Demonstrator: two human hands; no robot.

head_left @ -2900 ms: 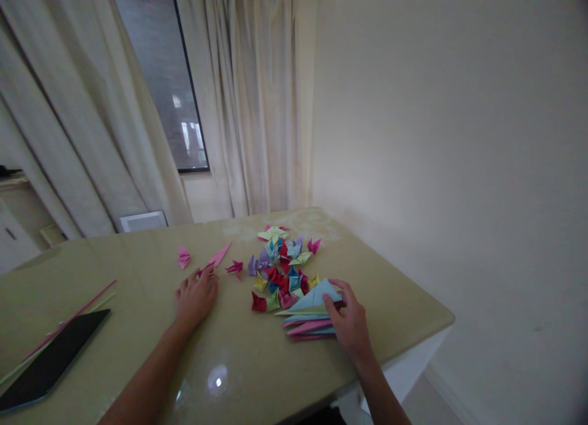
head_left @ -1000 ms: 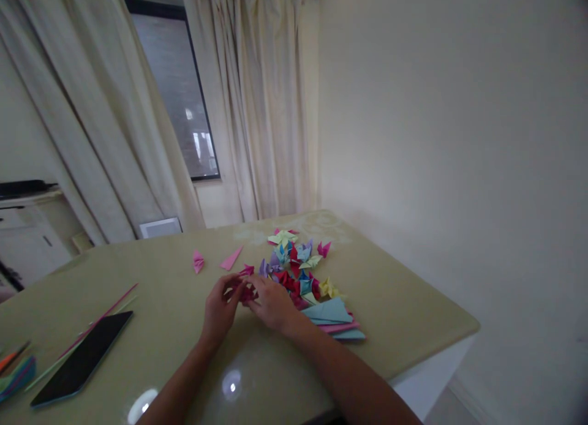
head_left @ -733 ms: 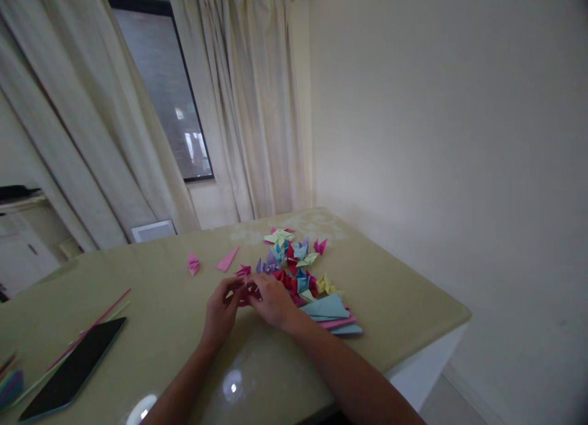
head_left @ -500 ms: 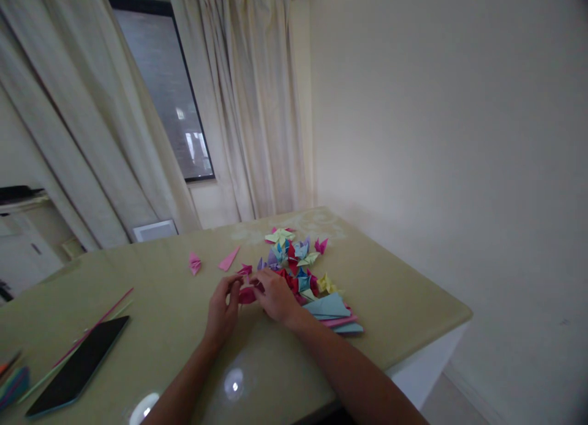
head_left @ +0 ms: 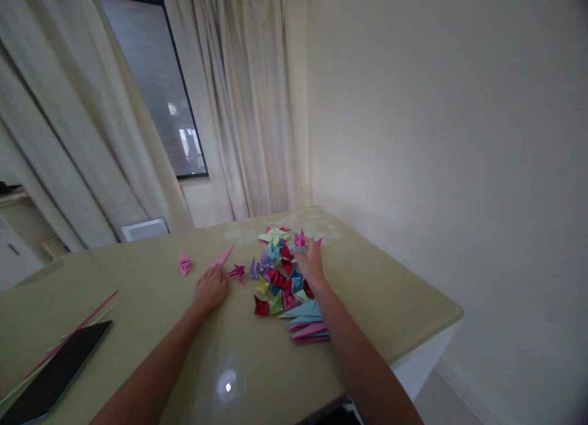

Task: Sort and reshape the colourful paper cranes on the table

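- While many folded paper pieces lay heaped on the tabletop, a stack of flat paper triangles lay just beside them, seemingly not yet worked.
- Right hand sat at the heap's far end, fingers bent over a pink piece; grip unclear.
- Left hand rested palm-down, empty, near a magenta piece.

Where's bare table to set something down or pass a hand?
Bare: table right of the folded paper pile, out to its edge; between dark tablet and left hand. Crowded: the pile, right hand in it, and paper stack at its near side.
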